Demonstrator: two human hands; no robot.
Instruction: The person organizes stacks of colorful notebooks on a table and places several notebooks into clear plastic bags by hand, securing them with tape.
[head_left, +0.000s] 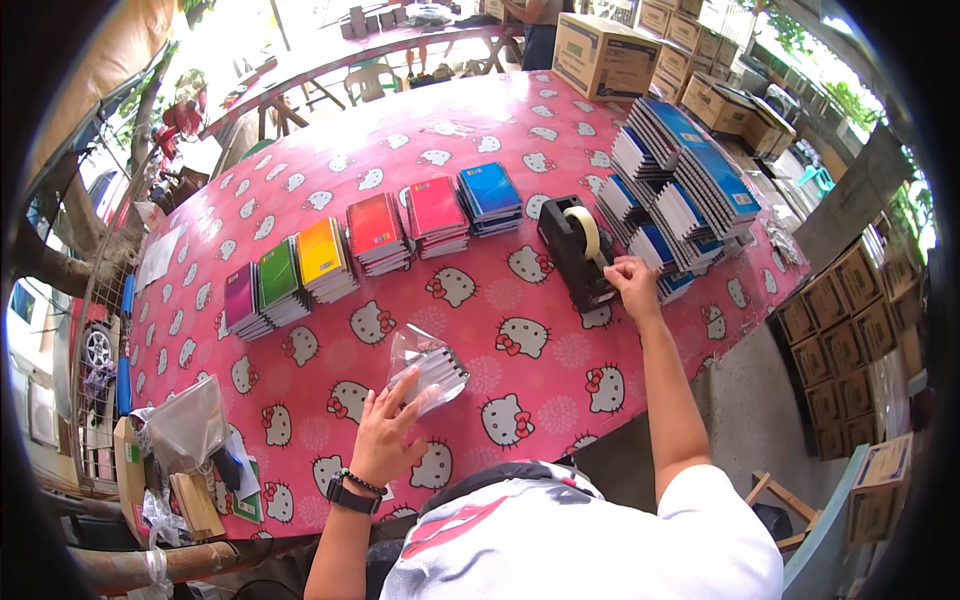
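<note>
My left hand (388,438) has its fingers spread, with the fingertips resting on a small stack of spiral notebooks in clear plastic (436,380). A loose flap of the wrapping stands up at the stack's far end. To the right, my right hand (635,287) is pinched closed beside the front end of a black tape dispenser (574,262). Whatever lies between those fingertips is too small to make out. The dispenser carries a roll of tape (583,232).
Across the table (470,330) runs a row of notebook piles: purple (241,296), green (280,272), yellow (321,250), red (376,228), pink (435,206) and blue (490,190). Tall blue notebook stacks (690,180) rise at right. A carton (605,58) stands behind; plastic sleeves (190,425) lie near left.
</note>
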